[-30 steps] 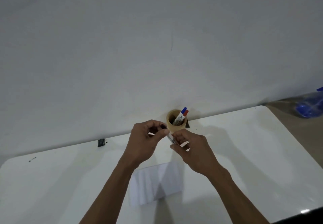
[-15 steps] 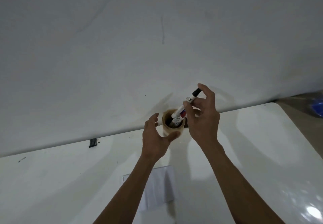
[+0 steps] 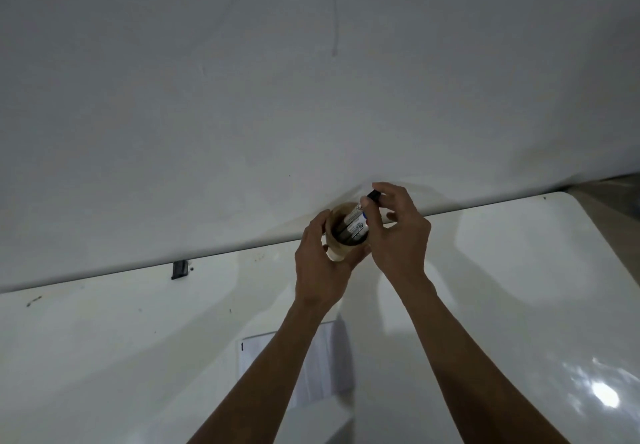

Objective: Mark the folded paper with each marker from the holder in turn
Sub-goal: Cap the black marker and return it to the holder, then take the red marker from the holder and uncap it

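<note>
At the holder, against the wall at the table's far edge, the black-capped marker is going back in, where half a second ago it was lifted clear. The right hand is pinching its cap end; the left hand is now cupping the holder. Nearer than the holder, the folded paper is lying flat, one dark mark near its left edge. That turn is looking finished; another marker should follow.

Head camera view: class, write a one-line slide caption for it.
Left hand steadies the tan cylindrical holder while right hand grips a black-capped marker in it, folded white paper below.
</note>
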A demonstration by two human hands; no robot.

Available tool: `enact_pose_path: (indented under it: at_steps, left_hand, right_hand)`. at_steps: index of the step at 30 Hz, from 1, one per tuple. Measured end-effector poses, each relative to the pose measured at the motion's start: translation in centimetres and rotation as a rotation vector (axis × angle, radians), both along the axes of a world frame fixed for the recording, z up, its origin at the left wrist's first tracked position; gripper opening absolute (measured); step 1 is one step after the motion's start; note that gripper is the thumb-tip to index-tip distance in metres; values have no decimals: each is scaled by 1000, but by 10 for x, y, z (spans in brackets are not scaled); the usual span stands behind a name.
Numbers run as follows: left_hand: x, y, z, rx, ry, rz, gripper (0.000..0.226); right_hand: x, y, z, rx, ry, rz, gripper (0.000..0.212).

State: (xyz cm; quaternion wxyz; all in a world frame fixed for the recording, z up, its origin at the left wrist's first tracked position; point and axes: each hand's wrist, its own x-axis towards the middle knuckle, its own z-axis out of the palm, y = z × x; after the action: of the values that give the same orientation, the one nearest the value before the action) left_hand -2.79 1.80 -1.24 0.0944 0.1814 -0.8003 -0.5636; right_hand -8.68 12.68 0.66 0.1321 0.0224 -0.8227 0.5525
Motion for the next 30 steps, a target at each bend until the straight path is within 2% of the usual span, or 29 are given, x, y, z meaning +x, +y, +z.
enact_pose_path:
  at_steps: [7, 13, 17, 23, 30]
  left_hand:
    - [-1, -2, -6, -14, 7, -13, 71]
    - [-2, -2, -7, 1, 20, -22, 72]
    - [-1, -1, -1, 18, 26, -19, 67]
    - [3, 0, 8, 20, 63, -30, 65]
    - [3, -1, 4, 53, 29, -35, 69]
  right_hand:
    - [1, -4, -9, 121, -12, -8, 20]
    - [8, -1, -3, 24, -135, -20, 49]
    - [22, 5, -9, -16, -149, -117, 33]
    - [26, 5, -12, -21, -126, -125, 14]
    - [28, 15, 22, -154, -72, -197, 12]
